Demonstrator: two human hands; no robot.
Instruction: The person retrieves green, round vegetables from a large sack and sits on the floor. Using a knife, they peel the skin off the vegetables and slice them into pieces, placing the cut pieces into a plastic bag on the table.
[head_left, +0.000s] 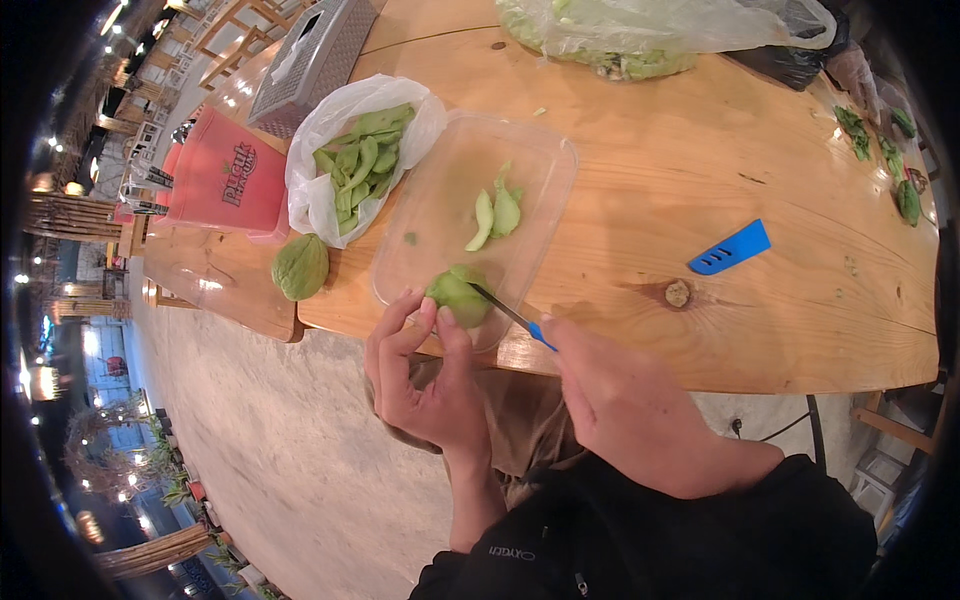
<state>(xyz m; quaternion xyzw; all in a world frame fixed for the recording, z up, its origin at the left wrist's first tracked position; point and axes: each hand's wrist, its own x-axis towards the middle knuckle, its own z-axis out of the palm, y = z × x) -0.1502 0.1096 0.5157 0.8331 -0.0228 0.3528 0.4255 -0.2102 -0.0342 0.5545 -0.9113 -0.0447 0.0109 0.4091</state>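
Between the fingertips and thumb of my left hand (427, 360) is a partly peeled green chayote (463, 306), held over the near end of a clear plastic tray or lid (442, 176). My right hand (622, 397) grips a blue-handled knife (514, 315), its dark blade touching the chayote's upper side. Pale green peelings (495, 210) lie on the clear plastic beyond the chayote. To the left, a white plastic bag (309, 191) stands open with many green peel strips (365, 161) inside. A whole chayote (300, 267) rests near the table edge below the bag.
A blue slotted knife sheath (729, 247) lies right on the wooden table (645, 172). Left stand a pink bucket (221, 176) and a grey woven tissue box (315, 64). Clear bagged cut vegetables (600, 45) sit at the far side. A gloved hand (855, 79) is near green leaves (853, 131).
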